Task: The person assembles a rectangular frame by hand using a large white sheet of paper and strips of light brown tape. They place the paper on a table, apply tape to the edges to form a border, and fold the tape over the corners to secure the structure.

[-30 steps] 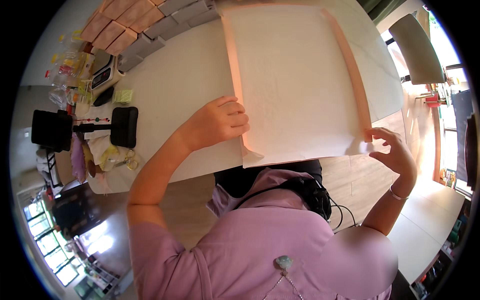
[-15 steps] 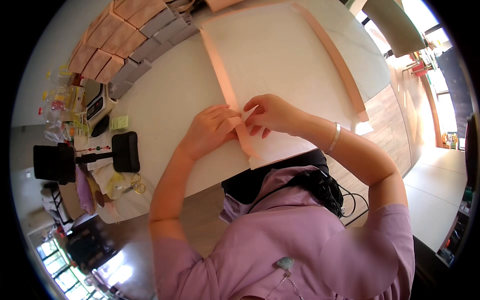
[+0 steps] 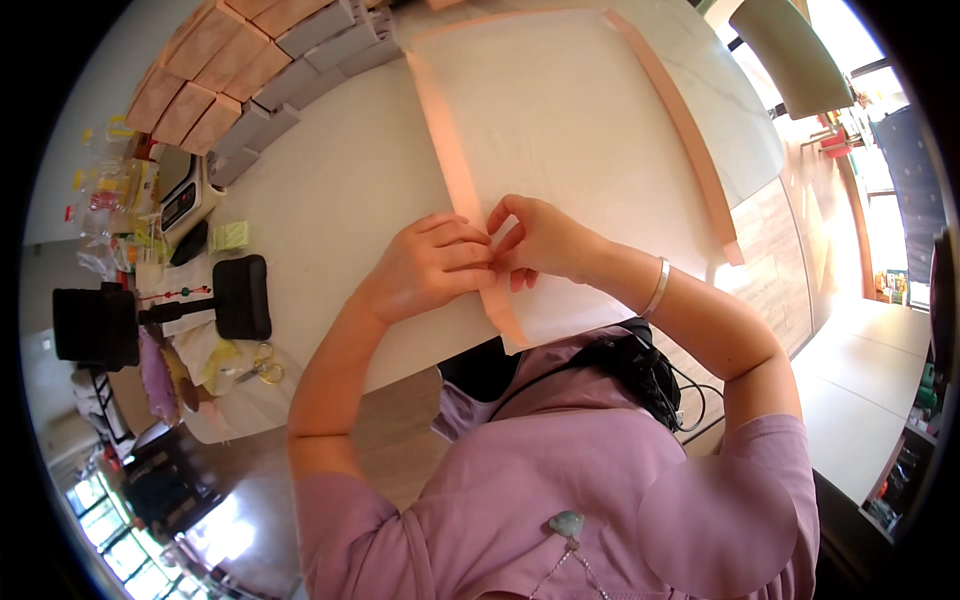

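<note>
Left hand and right hand pinch the orange folded edge (left border) of the paper sheet between their fingertips.

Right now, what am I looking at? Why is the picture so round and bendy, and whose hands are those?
This picture comes from a small camera worn on a person's head, looking down. Its wide lens bends straight edges, so everything looks round. The hands belong to that person, who wears a lilac shirt.

The left hand and the right hand meet on a big white sheet with folded peach-coloured edges. Both press and pinch the peach fold on its left side. The right wrist wears a silvery bangle.

The sheet lies on a pale, smooth tabletop. Further left are a black padded stand, yellow-handled scissors and a row of tan and grey boxes.
</note>
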The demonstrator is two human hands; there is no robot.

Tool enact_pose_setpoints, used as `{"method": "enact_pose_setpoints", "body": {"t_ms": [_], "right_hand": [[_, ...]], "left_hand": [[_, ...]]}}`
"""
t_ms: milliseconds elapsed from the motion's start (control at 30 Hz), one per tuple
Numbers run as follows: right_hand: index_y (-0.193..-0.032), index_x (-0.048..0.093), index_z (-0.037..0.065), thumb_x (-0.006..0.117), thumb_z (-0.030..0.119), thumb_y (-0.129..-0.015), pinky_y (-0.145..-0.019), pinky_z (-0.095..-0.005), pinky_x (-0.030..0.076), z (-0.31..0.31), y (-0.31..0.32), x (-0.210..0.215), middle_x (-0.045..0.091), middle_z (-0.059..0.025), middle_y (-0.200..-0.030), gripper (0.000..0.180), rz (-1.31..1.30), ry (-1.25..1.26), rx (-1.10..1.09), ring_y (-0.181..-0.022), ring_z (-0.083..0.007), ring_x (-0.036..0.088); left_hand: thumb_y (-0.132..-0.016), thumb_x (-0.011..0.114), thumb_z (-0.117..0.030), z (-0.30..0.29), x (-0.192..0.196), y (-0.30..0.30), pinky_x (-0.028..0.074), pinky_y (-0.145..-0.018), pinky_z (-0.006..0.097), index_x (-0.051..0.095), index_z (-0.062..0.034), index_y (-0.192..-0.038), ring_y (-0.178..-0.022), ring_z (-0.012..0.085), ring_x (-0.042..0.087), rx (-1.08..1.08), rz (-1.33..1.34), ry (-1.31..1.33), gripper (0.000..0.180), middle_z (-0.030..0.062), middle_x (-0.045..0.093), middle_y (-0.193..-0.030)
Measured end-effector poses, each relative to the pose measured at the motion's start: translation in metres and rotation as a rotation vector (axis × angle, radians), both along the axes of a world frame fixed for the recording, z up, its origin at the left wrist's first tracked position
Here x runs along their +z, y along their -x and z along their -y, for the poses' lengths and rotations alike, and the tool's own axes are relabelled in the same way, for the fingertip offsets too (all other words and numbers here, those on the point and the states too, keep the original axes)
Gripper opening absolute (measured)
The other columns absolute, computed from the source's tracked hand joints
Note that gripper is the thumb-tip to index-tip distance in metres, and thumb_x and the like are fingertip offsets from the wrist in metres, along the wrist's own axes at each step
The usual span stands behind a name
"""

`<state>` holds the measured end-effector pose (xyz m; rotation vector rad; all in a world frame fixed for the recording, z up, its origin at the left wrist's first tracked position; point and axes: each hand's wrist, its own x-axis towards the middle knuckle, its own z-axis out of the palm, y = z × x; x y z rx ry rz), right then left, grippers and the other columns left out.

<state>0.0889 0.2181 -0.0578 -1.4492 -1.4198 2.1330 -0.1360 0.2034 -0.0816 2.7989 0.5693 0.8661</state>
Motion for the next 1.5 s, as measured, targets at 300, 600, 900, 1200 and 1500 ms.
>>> {"method": "enact_pose_setpoints", "body": {"t_ms": [300, 600, 900, 1200, 1500], "right_hand": [[-0.105, 0.063, 0.001, 0.066, 0.005, -0.093, -0.059, -0.0361, 0.054, 0.023, -0.005, -0.001, 0.072, -0.0147, -0.084, 0.014, 0.118, -0.309, 0.074, -0.065, -0.0231, 0.069], [-0.101, 0.066, 0.003, 0.078, 0.033, -0.089, -0.074, -0.0449, 0.053, 0.067, -0.068, 0.035, 0.066, -0.0128, -0.093, 0.034, 0.233, -0.965, 0.709, -0.082, -0.034, 0.066], [-0.127, 0.062, -0.003, 0.064, 0.003, -0.091, -0.083, -0.0344, 0.058, 0.085, -0.051, 0.012, 0.072, -0.0138, -0.108, 0.036, 0.074, -0.524, 0.086, -0.093, -0.0237, 0.072], [-0.115, 0.068, -0.008, 0.061, 0.004, -0.092, -0.072, -0.0312, 0.058, 0.057, -0.014, 0.008, 0.076, -0.0125, -0.096, 0.028, 0.03, -0.154, 0.064, -0.081, -0.0206, 0.074], [-0.107, 0.068, -0.006, 0.062, 0.0, -0.095, -0.056, -0.0267, 0.051, 0.052, -0.006, 0.016, 0.071, -0.0091, -0.098, 0.016, 0.061, -0.027, 0.098, -0.062, -0.0149, 0.067]], "left_hand": [[-0.074, 0.074, -0.014, 0.006, 0.004, -0.001, 0.051, -0.107, 0.039, 0.075, -0.0202, -0.088, -0.108, 0.0172, 0.066, -0.029, -0.113, 0.006, 0.015, -0.0074, 0.069, -0.104], [-0.078, 0.073, -0.015, 0.016, 0.002, -0.007, 0.045, -0.116, 0.042, 0.071, -0.0147, -0.097, -0.109, 0.0164, 0.063, -0.01, -0.146, 0.03, 0.019, -0.0056, 0.065, -0.099], [-0.075, 0.079, -0.019, 0.01, -0.005, -0.005, 0.044, -0.116, 0.045, 0.069, -0.0164, -0.092, -0.102, 0.0148, 0.063, -0.062, -0.089, 0.089, 0.02, -0.0057, 0.065, -0.098], [-0.078, 0.076, -0.016, 0.01, -0.007, -0.001, 0.043, -0.116, 0.047, 0.07, -0.0165, -0.095, -0.103, 0.0152, 0.063, -0.042, -0.075, 0.073, 0.019, -0.0058, 0.066, -0.102], [-0.074, 0.077, -0.012, 0.009, -0.008, 0.003, 0.048, -0.113, 0.051, 0.075, -0.0135, -0.099, -0.109, 0.0192, 0.067, -0.067, -0.004, 0.016, 0.026, -0.0021, 0.069, -0.105]]}}
